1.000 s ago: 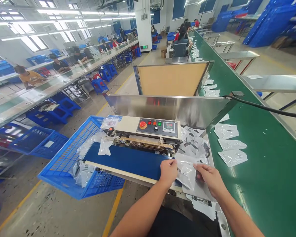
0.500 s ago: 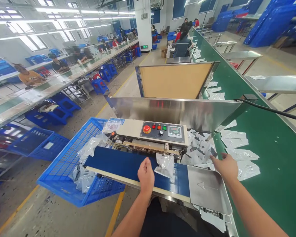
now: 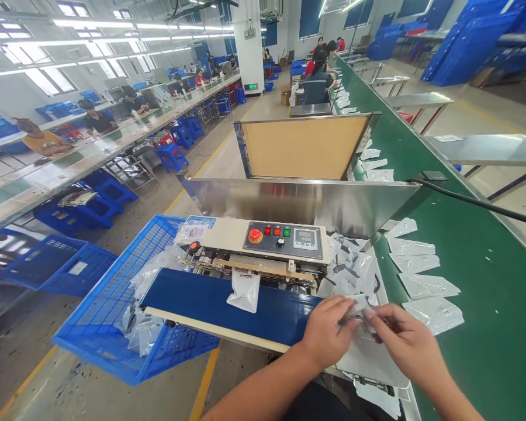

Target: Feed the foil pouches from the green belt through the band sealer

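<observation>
My left hand (image 3: 331,332) and my right hand (image 3: 404,338) are together over the metal plate (image 3: 372,359) at the right end of a band sealing machine (image 3: 221,238). Both hands pinch a small clear plastic bag (image 3: 358,309), which fingers partly cover; its contents are blurred. Another filled bag (image 3: 245,292) hangs from the sealer's jaws over the blue conveyor belt (image 3: 184,298), left of my hands. Just beyond my fingers, a pile of bags with dark parts (image 3: 348,266) lies beside the machine.
A blue crate (image 3: 96,345) holding sealed bags stands at the belt's left end. Flat white bags (image 3: 425,286) lie along the green conveyor (image 3: 486,327) on the right. Behind the sealer rises a metal panel (image 3: 298,202). A black cable (image 3: 477,202) crosses the green conveyor.
My left hand has moved right from the belt to meet my right hand, and both now grip a bag. The bag in the sealer has travelled left.
</observation>
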Motion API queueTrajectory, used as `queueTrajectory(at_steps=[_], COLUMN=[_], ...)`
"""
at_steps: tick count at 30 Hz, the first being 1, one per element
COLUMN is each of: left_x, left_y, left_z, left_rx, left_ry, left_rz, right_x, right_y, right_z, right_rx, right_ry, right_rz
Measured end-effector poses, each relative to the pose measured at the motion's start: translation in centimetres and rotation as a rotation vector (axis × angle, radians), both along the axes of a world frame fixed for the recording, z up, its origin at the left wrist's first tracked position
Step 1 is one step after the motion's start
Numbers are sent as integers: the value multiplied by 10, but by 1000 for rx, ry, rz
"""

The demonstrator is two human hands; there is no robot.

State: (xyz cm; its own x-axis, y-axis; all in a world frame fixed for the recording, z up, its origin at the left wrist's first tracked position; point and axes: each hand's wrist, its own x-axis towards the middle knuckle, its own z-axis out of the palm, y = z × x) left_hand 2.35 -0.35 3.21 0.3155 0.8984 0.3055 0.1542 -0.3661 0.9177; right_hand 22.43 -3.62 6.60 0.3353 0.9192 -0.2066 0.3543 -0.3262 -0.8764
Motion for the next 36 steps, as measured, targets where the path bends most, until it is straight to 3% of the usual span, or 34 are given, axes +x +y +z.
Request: queueTrajectory(at_steps=[3,5,8,10,14,19,21,29,33,36], left_x=[8,8,5,1,-8,-11,-11,-21,-41,-67], left_y=[1,1,1,2,2,13,21,42,46,42], left_z=[-8,-15,-25,-30,-40,-47,-46,-40,-40,-38], left_rx=[-206,-407,-651,-763,-940,-1119,-1216,-1268,-1202,-1116], left_ry=[-82,-204,-415,-501,-510,-422,-440,-515,-563,-621], left_rz=[16,103,160,133,38,348,405,419,493,551], right_x=[-15,-18,-20,-23,-32,-30,-27,-39,-58,-41], right_y=[-11,-14,-15,-13,-10,-4,0,23,38,59], right_z=[-8,-16,-25,-30,-41,-56,-60,-62,-60,-62], right_rx=[12,7,-66,-76,-75,-149,-170,-200,-222,-202], right_ry=[364,437,316,247,220,126,83,217,236,96], right_rz=[20,-14,41,38,-59,-65,-77,-127,-36,-7])
